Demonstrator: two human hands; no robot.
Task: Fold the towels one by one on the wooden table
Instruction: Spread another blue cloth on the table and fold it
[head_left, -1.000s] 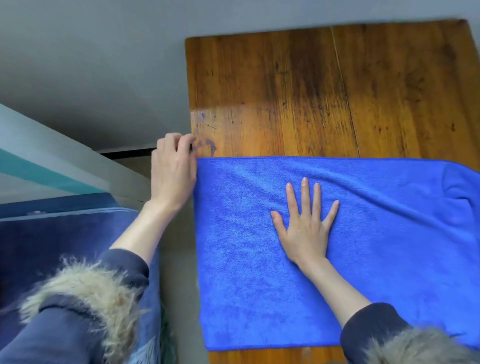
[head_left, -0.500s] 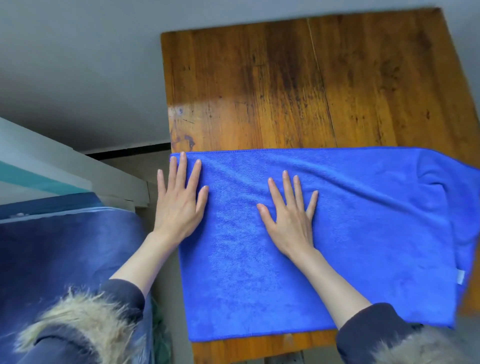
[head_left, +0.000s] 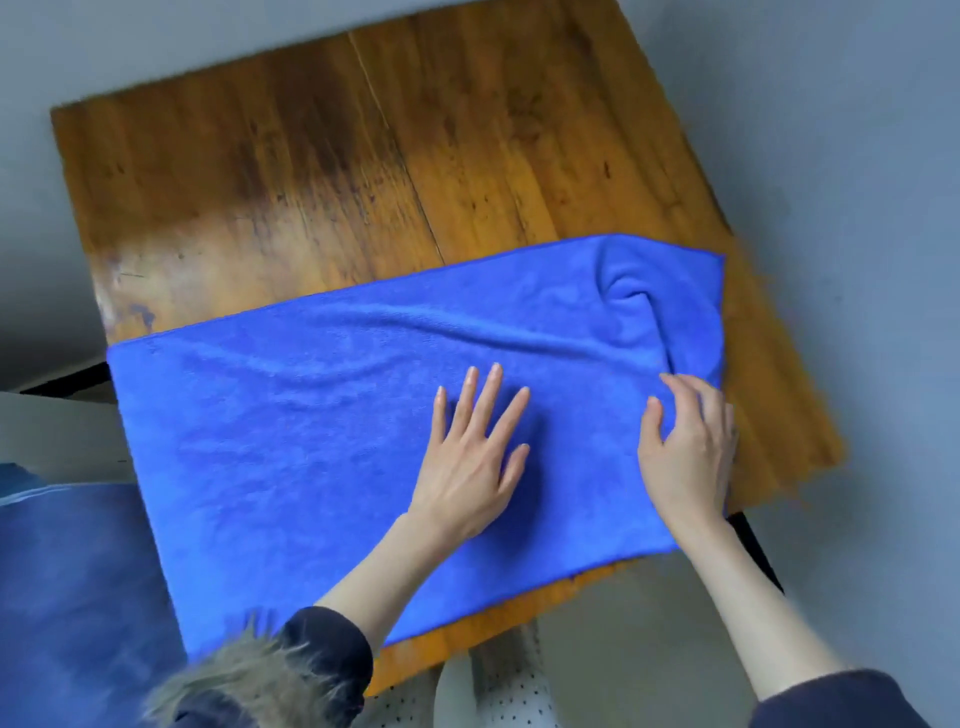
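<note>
A blue towel (head_left: 322, 441) lies spread lengthwise across the near half of the wooden table (head_left: 363, 171). Its right end is rumpled, with a raised crease near the far right corner. My left hand (head_left: 470, 457) lies flat on the towel's middle with its fingers spread. My right hand (head_left: 685, 447) rests on the towel's right end, fingers slightly bent over the edge and thumb apart from the index finger. No cloth is lifted from the table.
The far half of the table is bare wood. Grey floor surrounds it. A dark blue fabric surface (head_left: 72, 597) lies at the lower left, beside the table's left edge. The table's near edge and a leg (head_left: 498, 670) show below the towel.
My left hand slid from the towel's left edge to its middle. My right hand moved from the middle to the rumpled right end. The view swung right.
</note>
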